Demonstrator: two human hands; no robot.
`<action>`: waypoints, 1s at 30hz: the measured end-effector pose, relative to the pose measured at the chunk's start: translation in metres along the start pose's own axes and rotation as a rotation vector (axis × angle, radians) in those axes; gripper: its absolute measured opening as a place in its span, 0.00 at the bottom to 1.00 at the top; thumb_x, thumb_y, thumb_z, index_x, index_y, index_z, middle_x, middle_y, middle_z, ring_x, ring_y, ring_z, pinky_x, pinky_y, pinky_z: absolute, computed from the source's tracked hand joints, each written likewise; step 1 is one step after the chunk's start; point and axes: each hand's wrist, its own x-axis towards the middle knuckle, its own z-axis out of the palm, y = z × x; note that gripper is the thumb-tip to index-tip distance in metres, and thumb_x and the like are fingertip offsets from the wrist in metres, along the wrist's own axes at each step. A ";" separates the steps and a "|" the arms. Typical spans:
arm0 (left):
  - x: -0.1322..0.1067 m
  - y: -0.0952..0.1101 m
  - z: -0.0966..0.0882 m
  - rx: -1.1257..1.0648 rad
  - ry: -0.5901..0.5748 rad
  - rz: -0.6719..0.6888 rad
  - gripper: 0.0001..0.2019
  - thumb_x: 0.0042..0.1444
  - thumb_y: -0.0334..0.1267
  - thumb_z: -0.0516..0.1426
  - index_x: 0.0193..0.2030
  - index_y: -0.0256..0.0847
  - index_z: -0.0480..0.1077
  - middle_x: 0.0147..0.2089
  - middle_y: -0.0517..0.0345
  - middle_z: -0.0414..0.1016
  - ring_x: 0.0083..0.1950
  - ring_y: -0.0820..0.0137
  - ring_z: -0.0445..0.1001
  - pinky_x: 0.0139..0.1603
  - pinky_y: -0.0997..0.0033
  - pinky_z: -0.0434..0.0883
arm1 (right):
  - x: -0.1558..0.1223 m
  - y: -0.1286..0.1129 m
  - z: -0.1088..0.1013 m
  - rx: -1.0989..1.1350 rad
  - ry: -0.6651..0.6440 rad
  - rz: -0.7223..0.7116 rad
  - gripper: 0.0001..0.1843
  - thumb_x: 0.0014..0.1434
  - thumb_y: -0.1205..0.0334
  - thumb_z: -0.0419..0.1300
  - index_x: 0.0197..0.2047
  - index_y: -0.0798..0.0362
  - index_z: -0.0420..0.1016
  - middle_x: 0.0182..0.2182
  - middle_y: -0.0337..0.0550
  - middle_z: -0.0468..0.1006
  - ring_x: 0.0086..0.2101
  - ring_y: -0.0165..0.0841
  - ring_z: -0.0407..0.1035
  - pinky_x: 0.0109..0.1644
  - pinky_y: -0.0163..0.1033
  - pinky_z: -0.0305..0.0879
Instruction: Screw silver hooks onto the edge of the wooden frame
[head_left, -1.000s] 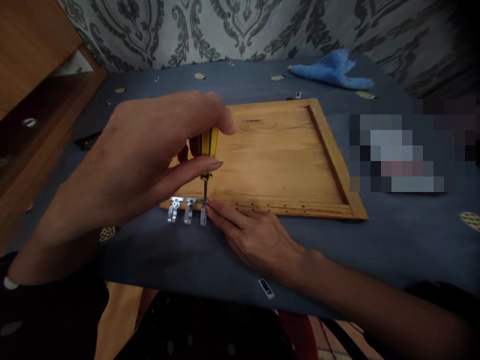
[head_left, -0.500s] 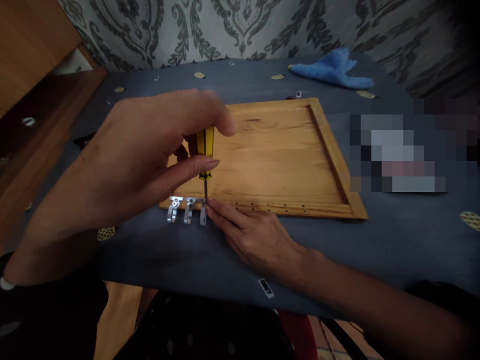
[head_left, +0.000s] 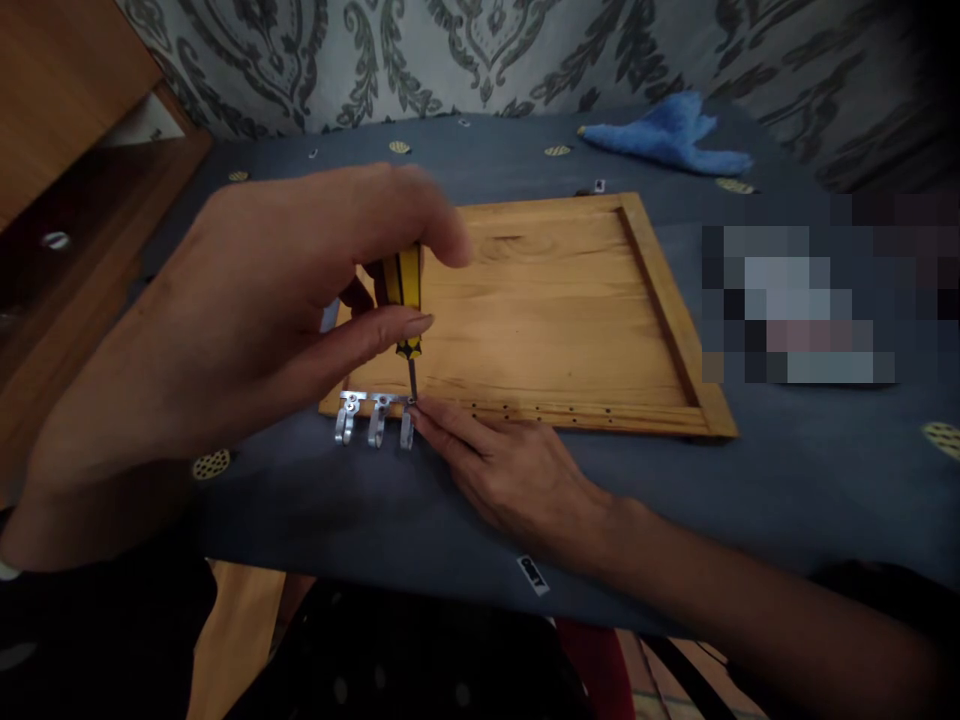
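Note:
My left hand (head_left: 292, 290) grips the yellow and black handle of a screwdriver (head_left: 405, 285), its shaft pointing down. The screwdriver's tip meets the right end of a metal hook strip (head_left: 367, 397) with three curved hooks. That strip lies along the near edge of a framed wooden board (head_left: 547, 310). My right hand (head_left: 517, 475) rests on the near edge, its fingertips pressed together against the strip's right end, close to the tip. Whatever those fingertips pinch is hidden. Several small dark holes run along the board's near edge, right of the fingers.
Under the board is a grey-blue patterned cloth (head_left: 637, 560). A blue plush toy (head_left: 667, 135) lies behind the board at the right. Wooden furniture (head_left: 75, 70) stands at the left, a patterned curtain (head_left: 487, 50) hangs behind, and a blurred-out patch covers something on the right.
The screwdriver handle has tilted slightly to the left, and my left hand has shifted a little left and up with it. My right hand and the hook strip stay in place.

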 end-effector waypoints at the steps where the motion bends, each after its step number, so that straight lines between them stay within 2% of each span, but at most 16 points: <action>1: 0.001 0.000 0.000 0.002 -0.003 0.000 0.12 0.67 0.42 0.51 0.54 0.46 0.65 0.46 0.59 0.74 0.41 0.70 0.76 0.40 0.64 0.74 | 0.000 0.000 0.000 0.007 -0.005 0.001 0.23 0.63 0.76 0.51 0.59 0.66 0.72 0.56 0.57 0.77 0.40 0.38 0.77 0.40 0.43 0.78; 7: 0.001 0.004 0.001 0.069 -0.002 0.019 0.12 0.67 0.41 0.49 0.54 0.45 0.65 0.46 0.63 0.74 0.40 0.73 0.75 0.40 0.68 0.71 | -0.002 0.000 0.002 0.023 -0.020 0.002 0.24 0.62 0.76 0.51 0.61 0.66 0.70 0.57 0.59 0.75 0.40 0.38 0.77 0.38 0.42 0.78; 12: -0.001 0.003 0.002 0.065 0.008 0.036 0.12 0.66 0.39 0.51 0.54 0.42 0.66 0.46 0.62 0.74 0.39 0.73 0.75 0.39 0.71 0.69 | -0.001 0.000 0.001 0.004 -0.011 -0.007 0.24 0.63 0.77 0.49 0.60 0.67 0.71 0.57 0.57 0.76 0.39 0.38 0.77 0.36 0.43 0.78; 17: 0.001 0.001 0.001 0.057 -0.011 0.032 0.12 0.66 0.38 0.50 0.54 0.46 0.65 0.47 0.62 0.74 0.40 0.74 0.74 0.39 0.71 0.68 | 0.000 0.001 0.000 0.010 -0.003 -0.009 0.22 0.63 0.76 0.50 0.59 0.67 0.71 0.57 0.57 0.76 0.39 0.38 0.78 0.38 0.43 0.77; 22: -0.001 -0.004 -0.004 0.045 -0.062 0.096 0.15 0.64 0.35 0.51 0.57 0.45 0.65 0.48 0.60 0.74 0.42 0.71 0.74 0.38 0.68 0.68 | 0.000 0.000 -0.001 -0.022 -0.012 0.002 0.21 0.64 0.76 0.50 0.58 0.65 0.73 0.56 0.55 0.77 0.39 0.37 0.78 0.38 0.42 0.77; 27: -0.003 -0.006 -0.004 0.017 -0.121 0.162 0.16 0.67 0.35 0.48 0.60 0.47 0.63 0.48 0.60 0.71 0.44 0.71 0.73 0.41 0.68 0.70 | 0.000 0.000 -0.001 -0.033 0.020 -0.012 0.21 0.64 0.76 0.50 0.58 0.65 0.73 0.56 0.55 0.77 0.39 0.38 0.78 0.40 0.43 0.77; 30: -0.001 -0.003 -0.001 0.015 -0.116 0.170 0.15 0.68 0.38 0.48 0.60 0.47 0.62 0.48 0.59 0.71 0.42 0.71 0.72 0.41 0.68 0.72 | -0.001 0.001 0.000 -0.022 0.008 -0.014 0.23 0.63 0.76 0.50 0.59 0.66 0.72 0.57 0.56 0.76 0.38 0.37 0.78 0.37 0.42 0.77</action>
